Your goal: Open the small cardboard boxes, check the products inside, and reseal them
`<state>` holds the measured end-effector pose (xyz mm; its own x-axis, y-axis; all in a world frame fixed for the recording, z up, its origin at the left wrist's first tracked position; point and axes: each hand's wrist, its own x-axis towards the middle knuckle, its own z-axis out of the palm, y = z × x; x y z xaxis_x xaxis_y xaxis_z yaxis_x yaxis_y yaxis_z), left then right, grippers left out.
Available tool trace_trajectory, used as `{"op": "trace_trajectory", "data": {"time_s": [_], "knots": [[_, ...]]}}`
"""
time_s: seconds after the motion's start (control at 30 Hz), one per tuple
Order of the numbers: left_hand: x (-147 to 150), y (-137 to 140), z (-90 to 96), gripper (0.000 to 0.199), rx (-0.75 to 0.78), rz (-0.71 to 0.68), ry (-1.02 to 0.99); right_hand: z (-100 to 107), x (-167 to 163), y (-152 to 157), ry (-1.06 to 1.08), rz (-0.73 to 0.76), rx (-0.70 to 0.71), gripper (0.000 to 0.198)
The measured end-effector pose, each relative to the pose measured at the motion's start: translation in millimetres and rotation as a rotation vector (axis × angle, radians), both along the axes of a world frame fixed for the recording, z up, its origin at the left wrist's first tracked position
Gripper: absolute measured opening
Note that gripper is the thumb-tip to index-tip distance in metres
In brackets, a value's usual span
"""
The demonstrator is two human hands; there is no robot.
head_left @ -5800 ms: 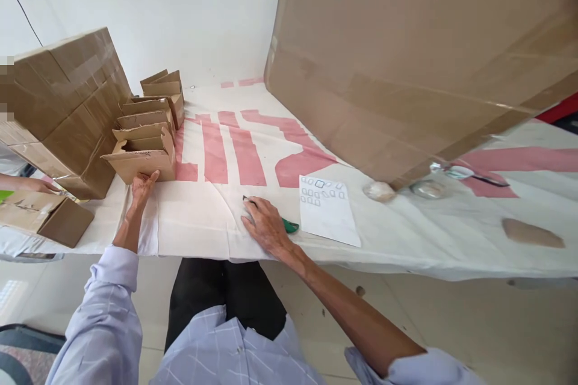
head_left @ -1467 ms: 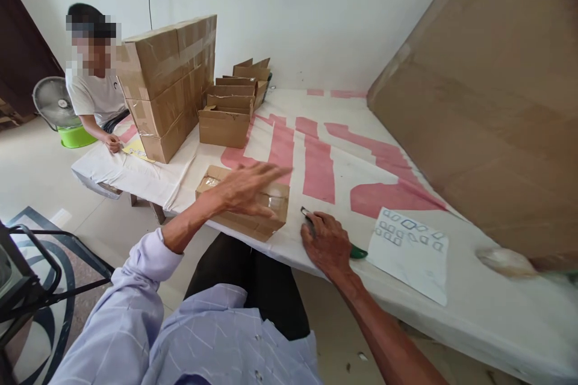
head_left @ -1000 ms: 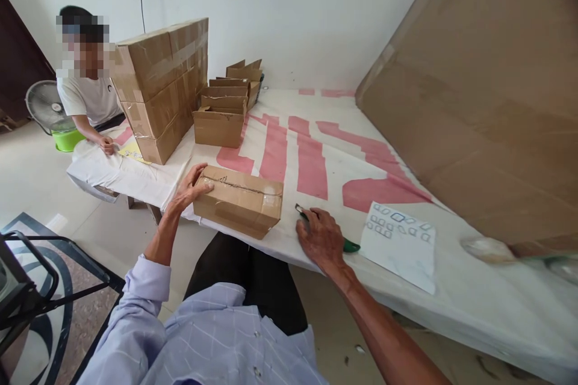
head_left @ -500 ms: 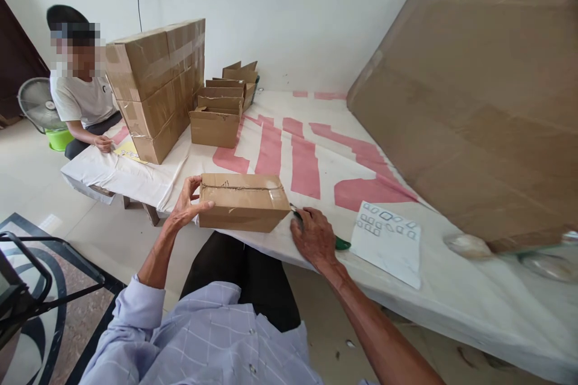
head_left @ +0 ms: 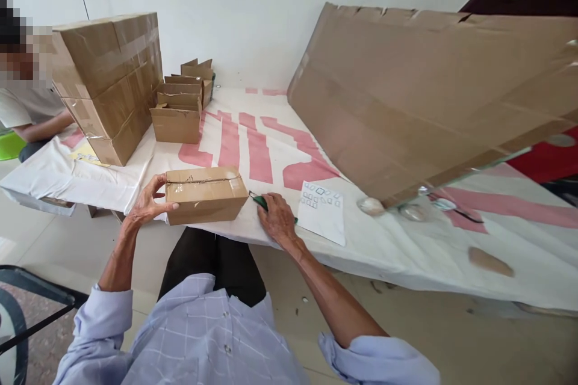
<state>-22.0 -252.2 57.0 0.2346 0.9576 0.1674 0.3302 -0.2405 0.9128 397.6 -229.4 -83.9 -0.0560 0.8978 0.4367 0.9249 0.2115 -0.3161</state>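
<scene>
At left hand (head_left: 145, 204), different box (head_left: 205, 204), seemingly taped.

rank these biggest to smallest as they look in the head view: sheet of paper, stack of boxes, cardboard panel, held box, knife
1. cardboard panel
2. stack of boxes
3. held box
4. sheet of paper
5. knife, partly covered by the right hand

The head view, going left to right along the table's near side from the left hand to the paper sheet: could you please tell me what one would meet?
Left hand, cardboard box, right hand, paper sheet. The green-handled tool overlaps the right hand, so I leave it out.
</scene>
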Motion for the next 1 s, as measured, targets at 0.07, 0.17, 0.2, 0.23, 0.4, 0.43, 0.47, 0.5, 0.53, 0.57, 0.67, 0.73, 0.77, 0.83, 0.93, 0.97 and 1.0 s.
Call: {"op": "trace_trajectory", "data": {"time_s": [0.07,0.17,0.2,0.23,0.4,0.43,0.47,0.5,0.53,0.57,0.67,0.73,0.77,0.83,0.93,0.97,1.0], "knots": [[0.4,0.4,1.4,0.071,0.010,0.001,0.016,2.0,4.6,-2.5,-0.015,0.002,-0.015,0.037],[1.5,0.3,2.4,0.070,0.019,0.005,0.016,4.4,8.4,-6.3,-0.039,-0.010,-0.039,0.037],[2.0,0.0,2.7,0.069,0.020,0.005,0.013,4.6,8.8,-7.4,-0.043,-0.015,-0.046,0.037],[2.5,-0.6,3.0,0.069,0.021,0.006,0.009,4.6,8.9,-8.3,-0.043,-0.019,-0.052,0.037],[6.1,-7.1,2.6,0.070,0.038,-0.001,0.018,10.0,5.3,-9.6,0.097,0.006,-0.007,0.035],[7.5,-8.8,2.1,0.074,0.044,-0.001,0.028,15.3,3.4,-9.6,0.168,0.021,0.029,0.035],[9.3,-10.4,1.6,0.078,0.052,0.003,0.038,23.0,1.0,-9.7,0.246,0.037,0.073,0.036],[11.6,-12.0,1.6,0.081,0.062,0.009,0.046,33.0,-2.2,-10.0,0.318,0.057,0.119,0.038],[14.4,-13.5,2.0,0.083,0.073,0.015,0.054,45.1,-6.0,-10.4,0.372,0.082,0.163,0.041],[17.9,-14.7,3.2,0.083,0.084,0.021,0.064,58.5,-10.6,-10.9,0.402,0.115,0.201,0.044],[31.1,-16.9,10.4,0.081,0.126,0.026,0.105,96.6,-26.4,-11.1,0.357,0.290,0.243,0.053],[41.0,-17.2,16.4,0.083,0.174,0.014,0.118,110.3,-35.3,-9.7,0.311,0.396,0.198,0.059],[45.6,-17.0,18.8,0.086,0.203,0.002,0.115,112.3,-37.9,-8.7,0.303,0.429,0.167,0.061],[53.4,-15.9,21.6,0.095,0.254,-0.034,0.095,108.5,-38.2,-6.4,0.322,0.452,0.115,0.063],[60.5,-13.1,19.5,0.113,0.291,-0.103,0.054,95.2,-28.9,-3.7,0.378,0.448,0.080,0.065],[61.8,-12.0,17.2,0.118,0.296,-0.113,0.044,91.7,-25.2,-3.2,0.387,0.446,0.074,0.066],[62.7,-10.8,14.2,0.122,0.296,-0.114,0.034,89.1,-22.2,-2.6,0.391,0.444,0.069,0.067]]}}
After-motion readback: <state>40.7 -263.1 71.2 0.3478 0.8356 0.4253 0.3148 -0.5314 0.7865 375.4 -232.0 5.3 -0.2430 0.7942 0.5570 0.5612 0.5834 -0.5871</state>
